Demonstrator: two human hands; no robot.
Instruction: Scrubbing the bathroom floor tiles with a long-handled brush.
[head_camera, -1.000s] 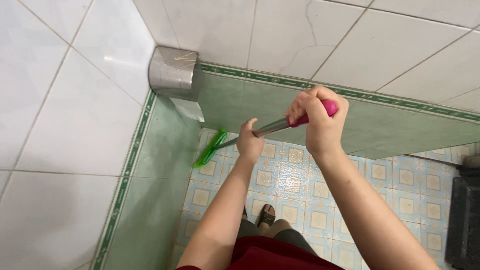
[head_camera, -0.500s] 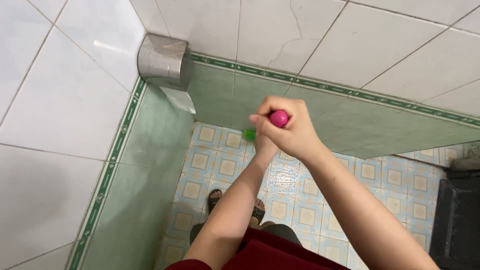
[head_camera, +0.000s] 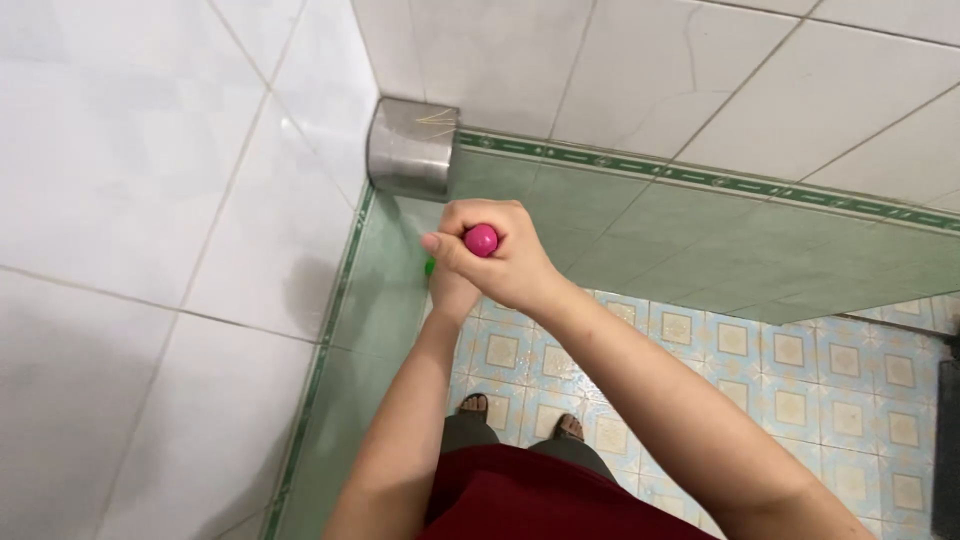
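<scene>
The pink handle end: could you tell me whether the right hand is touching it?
Touching. The head view shows the right hand wrapped round the pink handle end, fingers closed against it with only the rounded tip showing.

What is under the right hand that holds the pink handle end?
Under the right hand sits the left hand, lower on the same tool. A sliver of green brush head shows beside it. The shaft between the pink handle end and the brush is covered by both hands.

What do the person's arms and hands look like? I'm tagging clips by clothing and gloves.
Both forearms are bare, with no sleeve in view. The left hand and right hand have no gloves, and no rings, watch or bracelet show. A dark red garment shows at the waist.
</scene>
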